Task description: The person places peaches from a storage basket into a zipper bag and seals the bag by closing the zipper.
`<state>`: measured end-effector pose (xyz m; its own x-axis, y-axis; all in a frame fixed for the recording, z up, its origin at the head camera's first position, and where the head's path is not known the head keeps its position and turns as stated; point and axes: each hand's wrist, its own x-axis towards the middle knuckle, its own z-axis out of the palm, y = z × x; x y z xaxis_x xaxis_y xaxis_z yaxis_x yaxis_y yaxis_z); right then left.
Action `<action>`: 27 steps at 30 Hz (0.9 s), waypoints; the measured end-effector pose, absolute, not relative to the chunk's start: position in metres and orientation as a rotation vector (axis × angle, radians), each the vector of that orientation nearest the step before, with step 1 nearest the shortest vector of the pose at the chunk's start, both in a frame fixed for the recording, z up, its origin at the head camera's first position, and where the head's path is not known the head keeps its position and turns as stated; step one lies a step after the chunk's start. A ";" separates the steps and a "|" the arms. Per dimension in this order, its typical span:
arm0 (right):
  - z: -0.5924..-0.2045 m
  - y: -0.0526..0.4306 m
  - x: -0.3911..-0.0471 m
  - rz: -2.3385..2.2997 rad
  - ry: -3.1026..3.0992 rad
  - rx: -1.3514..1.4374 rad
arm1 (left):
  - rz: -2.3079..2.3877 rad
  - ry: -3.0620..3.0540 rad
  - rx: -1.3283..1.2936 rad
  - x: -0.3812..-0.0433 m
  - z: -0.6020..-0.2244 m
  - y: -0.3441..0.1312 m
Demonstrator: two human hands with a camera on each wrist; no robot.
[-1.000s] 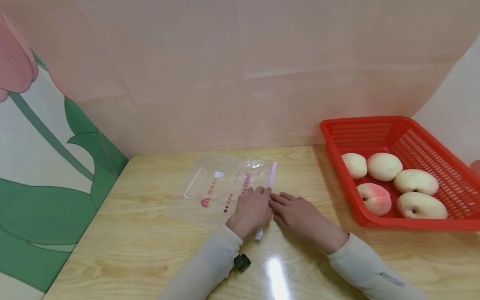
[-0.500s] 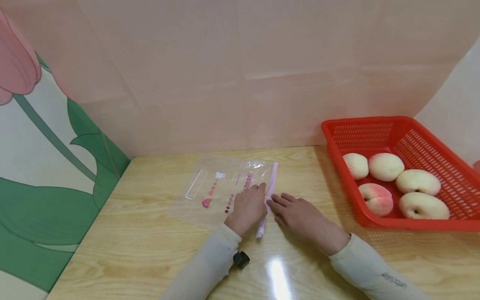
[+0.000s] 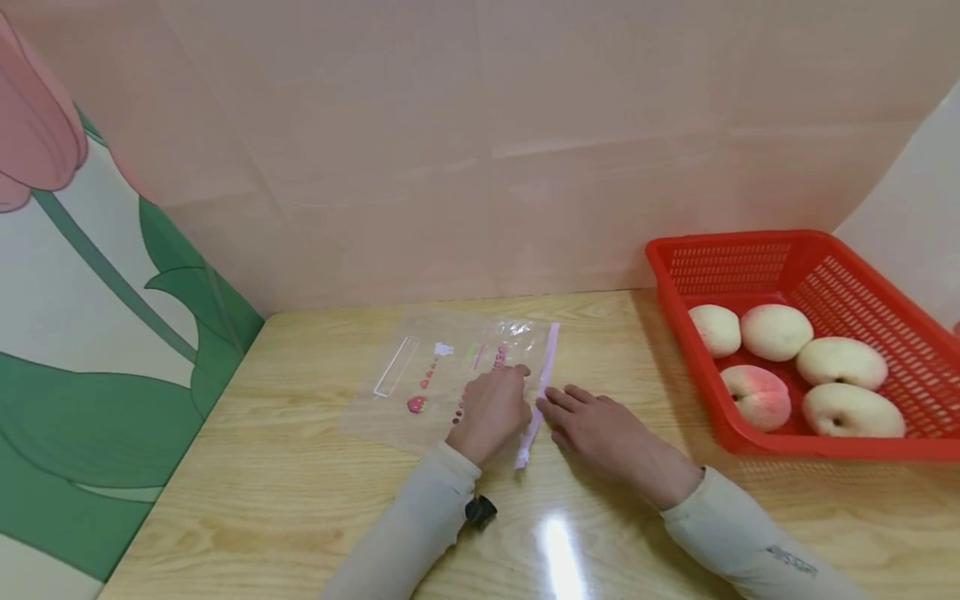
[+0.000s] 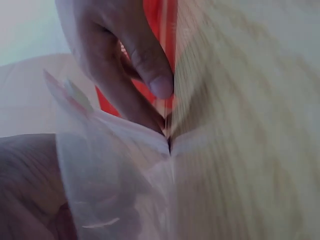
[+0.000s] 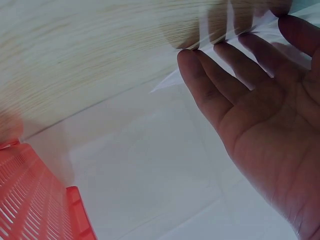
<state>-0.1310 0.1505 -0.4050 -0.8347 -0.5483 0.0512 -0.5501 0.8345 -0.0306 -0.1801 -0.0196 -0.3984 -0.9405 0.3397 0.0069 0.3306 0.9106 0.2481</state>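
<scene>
A clear zip bag with strawberry prints lies on the table, its pink zip strip toward the right. My left hand, fingers curled, grips the bag beside the strip; its fingertips are hidden in the head view. In the left wrist view a film edge stands raised from the tabletop, forming a gap. My right hand rests palm down with fingers nearly straight, fingertips touching the strip's edge. From the right wrist camera, those fingertips press on the bag's edge at the table.
At the right stands a red plastic basket with several pale peaches and one pinker peach. A pink covering rises behind the wooden table. A tulip-patterned cloth borders the left.
My left hand has drawn back left from the zip strip, its fingers more curled, and the strip shows more fully. The right hand stays nearly in place.
</scene>
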 end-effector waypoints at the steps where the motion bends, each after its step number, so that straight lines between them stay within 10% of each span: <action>1: -0.405 0.151 -0.131 0.069 -2.969 0.890 | 0.401 3.043 0.529 -0.180 -0.398 -0.020; 27: -0.407 0.151 -0.132 0.043 -2.922 0.918 | 0.587 3.338 0.649 -0.182 -0.386 -0.025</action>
<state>-0.1316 0.1514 -0.4073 -0.8175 -0.5699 0.0836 -0.5721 0.8202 -0.0031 -0.1823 -0.0253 -0.3862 -0.8834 0.3032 0.3572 0.4069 0.8744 0.2642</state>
